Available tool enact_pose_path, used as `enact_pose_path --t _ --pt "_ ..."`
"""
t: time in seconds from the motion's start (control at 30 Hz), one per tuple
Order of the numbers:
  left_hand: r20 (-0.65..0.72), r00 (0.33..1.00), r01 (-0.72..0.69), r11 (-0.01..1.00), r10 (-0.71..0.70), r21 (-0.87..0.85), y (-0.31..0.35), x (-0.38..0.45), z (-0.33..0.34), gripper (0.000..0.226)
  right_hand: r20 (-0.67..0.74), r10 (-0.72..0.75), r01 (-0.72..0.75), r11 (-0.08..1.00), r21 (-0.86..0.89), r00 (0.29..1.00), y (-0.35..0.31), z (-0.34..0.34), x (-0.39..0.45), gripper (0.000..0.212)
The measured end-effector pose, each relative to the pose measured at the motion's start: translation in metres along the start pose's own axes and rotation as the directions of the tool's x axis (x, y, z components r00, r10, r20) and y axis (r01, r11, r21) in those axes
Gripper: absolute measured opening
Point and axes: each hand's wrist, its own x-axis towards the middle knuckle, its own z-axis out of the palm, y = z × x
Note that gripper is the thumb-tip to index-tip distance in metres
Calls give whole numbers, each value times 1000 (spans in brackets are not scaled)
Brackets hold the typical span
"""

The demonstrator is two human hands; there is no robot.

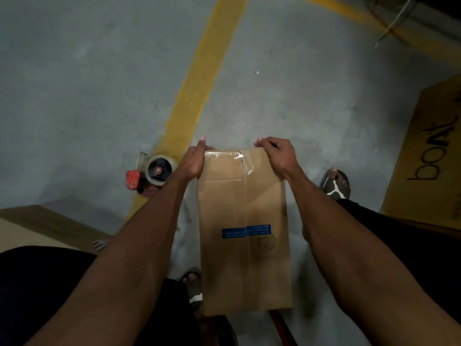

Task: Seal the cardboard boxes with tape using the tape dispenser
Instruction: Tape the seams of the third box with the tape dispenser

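Your left hand (193,163) and right hand (277,156) grip the far corners of a taped cardboard box (245,231); the tape dispenser (149,174) lies on the concrete floor (74,96) beside it.

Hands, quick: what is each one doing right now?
Left hand: closed on the far left corner of the cardboard box.
Right hand: closed on the box's far right corner.
Tape dispenser: on the floor, unheld.

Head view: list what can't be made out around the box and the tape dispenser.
- Box: far end face hidden behind its top edge, where the left hand and right hand grip.
- Blue label: print too small.
- Tape dispenser: near part hidden by the left forearm.
- Right-side carton: cut off by the frame.
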Motion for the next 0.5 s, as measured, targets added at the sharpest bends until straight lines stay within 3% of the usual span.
enact_pose_path --t 0.1,0.17,0.23,0.3,0.33,0.4,0.47,0.5 --pt "-2 981 190 956 -195 225 6 3 -8 109 61 86 -91 992 91 994 1 1 4 47" --pt "-40 966 245 865 -254 438 18 1 -11 116 101 142 -155 979 131 985 -1 -2 7 59" --pt "-117 956 283 735 -270 616 33 -5 -12 114 103 267 -268 963 -5 958 1 -3 13 82" --pt "-211 956 291 607 -203 739 46 -17 -10 96 -50 357 -357 896 -264 933 -1 -1 12 89" --pt "-265 961 259 566 -74 782 48 -20 -8 82 -176 307 -352 855 -381 935 -6 1 7 81" --pt "-284 933 101 597 220 796 52 -26 0 55 -299 -59 -113 843 -525 953 -25 10 -10 53" --pt "-198 895 -128 654 400 745 54 -29 15 45 -161 -402 275 819 -504 902 -40 30 -23 31" --pt "-137 886 -204 637 443 743 54 -32 24 43 -37 -461 385 781 -492 887 -44 43 -29 28"
